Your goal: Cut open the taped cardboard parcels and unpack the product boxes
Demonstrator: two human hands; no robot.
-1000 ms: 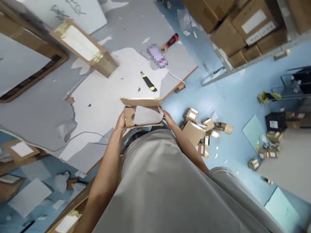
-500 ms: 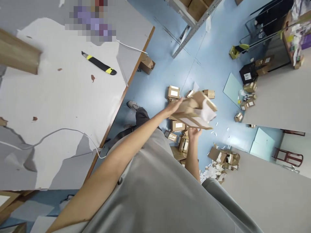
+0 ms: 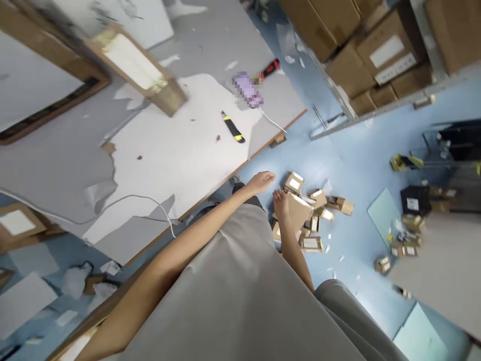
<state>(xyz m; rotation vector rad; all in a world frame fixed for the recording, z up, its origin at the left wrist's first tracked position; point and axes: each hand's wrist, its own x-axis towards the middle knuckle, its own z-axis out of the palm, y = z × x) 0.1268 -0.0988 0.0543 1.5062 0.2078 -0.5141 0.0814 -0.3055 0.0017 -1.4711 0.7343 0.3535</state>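
Note:
My left hand (image 3: 261, 182) is in front of my waist near the table edge, fingers loosely curled together with nothing seen in them. Close to its right, my right hand (image 3: 281, 201) has bent fingers, and nothing shows in its grasp. Just beyond the right hand, a cardboard box (image 3: 298, 213) lies on a pile of small labelled boxes (image 3: 311, 243) on the floor. On the table (image 3: 180, 150), a black and yellow utility knife (image 3: 233, 127) lies apart from both hands.
A long taped carton (image 3: 137, 67) is at the table's far side. A red and black handle (image 3: 269, 69) lies near a blurred purple item (image 3: 248, 90). A white cable (image 3: 112, 203) crosses the tabletop. A shelf with cartons (image 3: 387, 50) stands at upper right.
The opened box that was between my hands has left them. Both hands have come back toward my body, and the view has swung so more of the table and shelf shows.

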